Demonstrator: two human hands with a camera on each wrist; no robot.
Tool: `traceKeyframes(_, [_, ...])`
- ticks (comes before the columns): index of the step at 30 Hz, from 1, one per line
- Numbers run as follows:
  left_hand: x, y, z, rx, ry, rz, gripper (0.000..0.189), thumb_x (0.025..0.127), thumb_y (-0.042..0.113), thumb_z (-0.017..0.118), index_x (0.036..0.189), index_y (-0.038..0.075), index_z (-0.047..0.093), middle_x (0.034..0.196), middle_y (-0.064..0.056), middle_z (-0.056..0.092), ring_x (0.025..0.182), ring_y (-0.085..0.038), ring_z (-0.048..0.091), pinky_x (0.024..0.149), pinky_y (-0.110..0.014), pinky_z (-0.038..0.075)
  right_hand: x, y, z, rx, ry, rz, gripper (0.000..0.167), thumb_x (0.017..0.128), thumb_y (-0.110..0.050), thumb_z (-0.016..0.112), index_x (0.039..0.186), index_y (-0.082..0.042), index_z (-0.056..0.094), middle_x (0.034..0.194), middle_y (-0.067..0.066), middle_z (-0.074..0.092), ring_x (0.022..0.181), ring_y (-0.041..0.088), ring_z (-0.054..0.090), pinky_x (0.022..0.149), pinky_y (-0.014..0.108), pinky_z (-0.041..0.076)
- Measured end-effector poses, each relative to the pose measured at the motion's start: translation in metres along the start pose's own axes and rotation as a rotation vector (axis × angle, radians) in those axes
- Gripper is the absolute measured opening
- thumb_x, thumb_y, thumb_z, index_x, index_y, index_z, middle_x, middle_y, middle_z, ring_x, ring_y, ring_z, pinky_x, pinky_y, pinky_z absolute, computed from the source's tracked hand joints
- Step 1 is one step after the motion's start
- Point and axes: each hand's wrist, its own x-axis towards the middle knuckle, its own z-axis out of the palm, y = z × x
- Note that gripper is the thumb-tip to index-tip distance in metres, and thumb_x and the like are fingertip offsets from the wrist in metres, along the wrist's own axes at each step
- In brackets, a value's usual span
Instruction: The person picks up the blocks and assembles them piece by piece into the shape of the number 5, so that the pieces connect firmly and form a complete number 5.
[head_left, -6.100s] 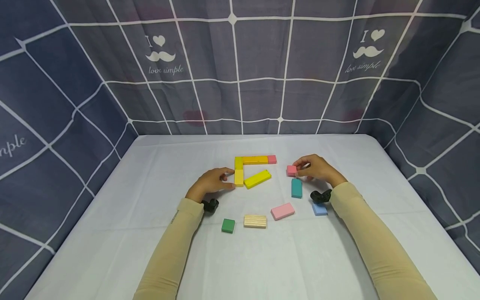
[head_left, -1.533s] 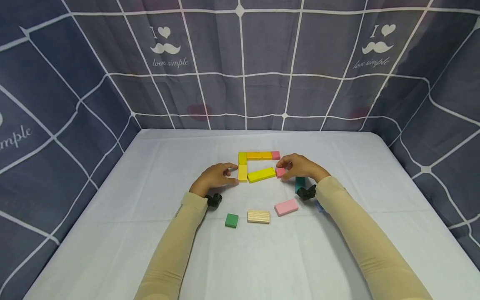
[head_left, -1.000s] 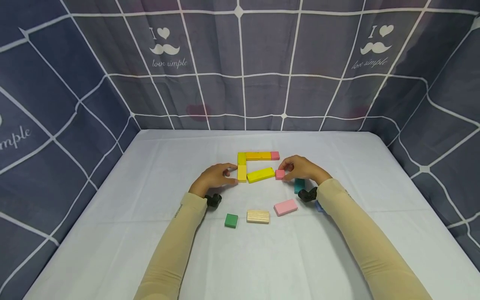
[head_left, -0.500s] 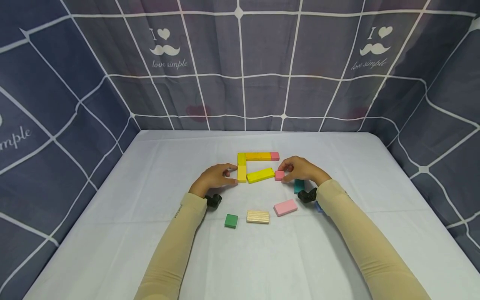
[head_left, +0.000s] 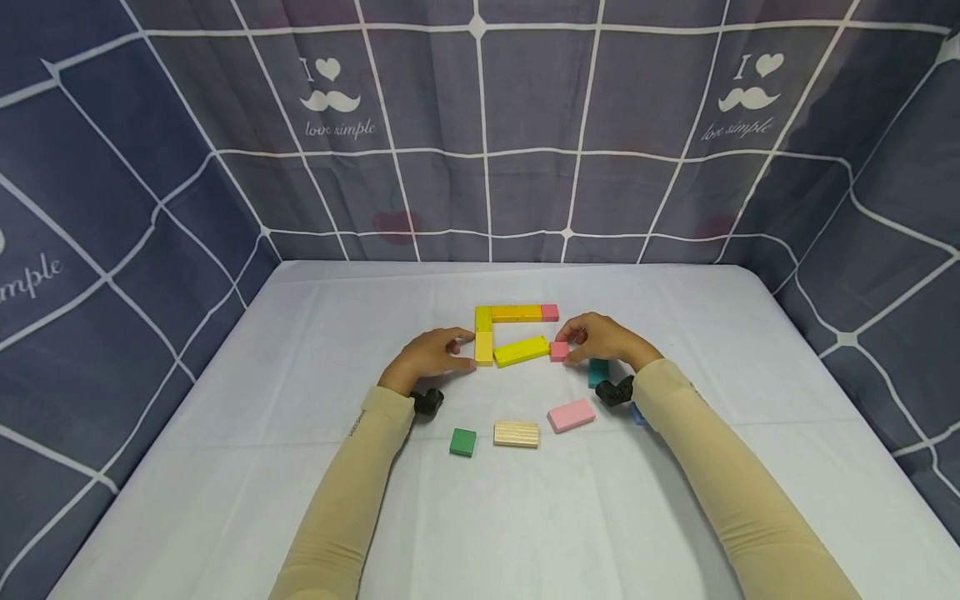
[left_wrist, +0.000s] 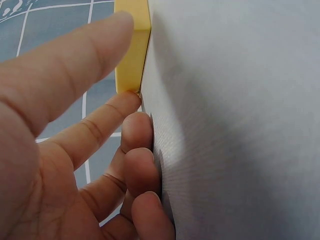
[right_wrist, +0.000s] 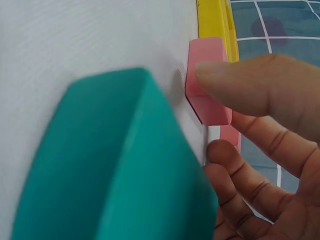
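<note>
My left hand (head_left: 431, 353) lies at the left side of two yellow blocks set end to end; thumb and index finger touch the nearer yellow block (head_left: 483, 349). In the left wrist view, the thumb overlaps that block and the remaining fingers rest by the cloth. With thumb and index finger my right hand (head_left: 602, 338) pinches a small pink block (right_wrist: 206, 102) on the table. This block meets the right end of a slanted yellow block (head_left: 522, 351). Behind it, an orange-yellow row (head_left: 517, 313) ends in another small pink block (head_left: 550, 312).
A teal block (right_wrist: 120, 165) stands close by the right hand. A blue block (head_left: 637, 413) is mostly hidden under the right sleeve. Nearer lie a light pink block (head_left: 571, 415), a ridged wooden block (head_left: 516, 434) and a green block (head_left: 462, 442) on the white cloth (head_left: 480, 533).
Since six seconds ago, my right hand has moved the small pink block leftward, from behind the teal block to the slanted yellow block's end. Over the last second both hands stay nearly still.
</note>
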Motion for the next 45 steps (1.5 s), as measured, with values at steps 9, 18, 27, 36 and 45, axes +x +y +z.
traceKeyframes(9, [0.000,0.001,0.000,0.010,0.003,0.008,0.063,0.098,0.033,0.082,0.155,0.016,0.060,0.118,-0.007,0.064,0.105,-0.025,0.055,0.093,-0.041,0.046,-0.002,0.001,0.000,0.010,0.002,-0.001,0.039,0.092,-0.010,0.083,0.128,0.002,0.073,0.119,0.017,0.069,0.106,0.032,0.055,0.095,0.041,0.048])
traceKeyframes(18, [0.000,0.000,0.000,0.011,-0.001,-0.001,0.063,0.098,0.034,0.081,0.155,0.017,0.060,0.118,-0.008,0.065,0.104,-0.025,0.056,0.092,-0.040,0.046,-0.011,0.004,0.000,0.052,0.040,-0.054,0.041,0.098,-0.012,0.078,0.135,0.003,0.069,0.138,0.023,0.067,0.117,0.040,0.059,0.109,0.055,0.048])
traceKeyframes(27, [0.001,-0.001,0.001,0.008,-0.004,-0.001,0.064,0.098,0.034,0.081,0.156,0.018,0.059,0.116,-0.007,0.063,0.104,-0.025,0.055,0.090,-0.039,0.045,-0.024,0.008,0.003,0.106,0.137,-0.077,0.035,0.103,-0.008,0.071,0.136,0.004,0.069,0.141,0.027,0.063,0.126,0.045,0.059,0.115,0.059,0.046])
traceKeyframes(36, [0.002,-0.005,0.000,-0.001,-0.017,0.011,0.076,0.098,0.036,0.082,0.164,0.016,0.049,0.119,-0.009,0.062,0.106,-0.026,0.055,0.093,-0.040,0.046,-0.044,0.011,0.004,0.171,0.264,-0.085,0.036,0.105,-0.012,0.071,0.137,0.004,0.069,0.141,0.024,0.064,0.129,0.042,0.058,0.113,0.057,0.047])
traceKeyframes(45, [0.004,-0.005,0.000,-0.013,-0.023,-0.004,0.083,0.098,0.036,0.082,0.167,0.016,0.041,0.125,-0.012,0.063,0.105,-0.027,0.056,0.095,-0.041,0.048,-0.063,0.019,0.005,0.197,0.376,-0.107,0.031,0.106,-0.010,0.069,0.133,0.005,0.071,0.134,0.023,0.069,0.124,0.039,0.061,0.105,0.042,0.050])
